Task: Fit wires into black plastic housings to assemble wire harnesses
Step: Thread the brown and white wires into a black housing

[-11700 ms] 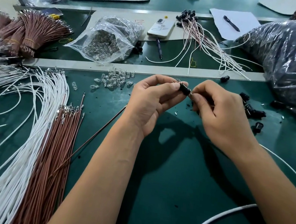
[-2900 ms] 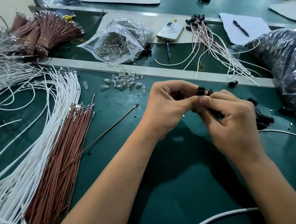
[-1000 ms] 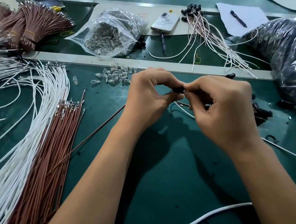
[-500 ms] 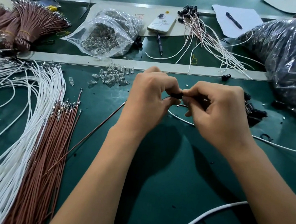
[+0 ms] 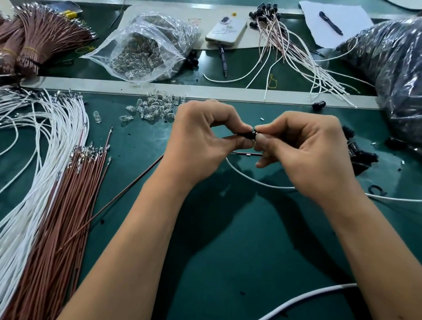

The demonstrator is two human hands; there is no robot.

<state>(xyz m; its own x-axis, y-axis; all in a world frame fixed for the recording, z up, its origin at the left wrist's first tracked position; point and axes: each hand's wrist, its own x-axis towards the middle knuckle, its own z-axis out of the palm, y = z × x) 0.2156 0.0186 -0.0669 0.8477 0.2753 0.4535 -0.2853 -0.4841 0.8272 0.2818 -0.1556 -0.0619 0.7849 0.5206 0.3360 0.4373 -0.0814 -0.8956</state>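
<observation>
A small black housing (image 5: 248,134) is pinched between the left hand (image 5: 202,137) and the right hand (image 5: 309,156), above the green table (image 5: 220,241). The fingertips of both hands are curled onto it. Compared with half a second ago, the hands are held a little farther apart. A white wire (image 5: 255,180) is still seen lying under the hands, curved as before.

black housing (image 5: 248,134), white wires (image 5: 28,176), brown wires (image 5: 64,207), green table (image 5: 247,245)
</observation>
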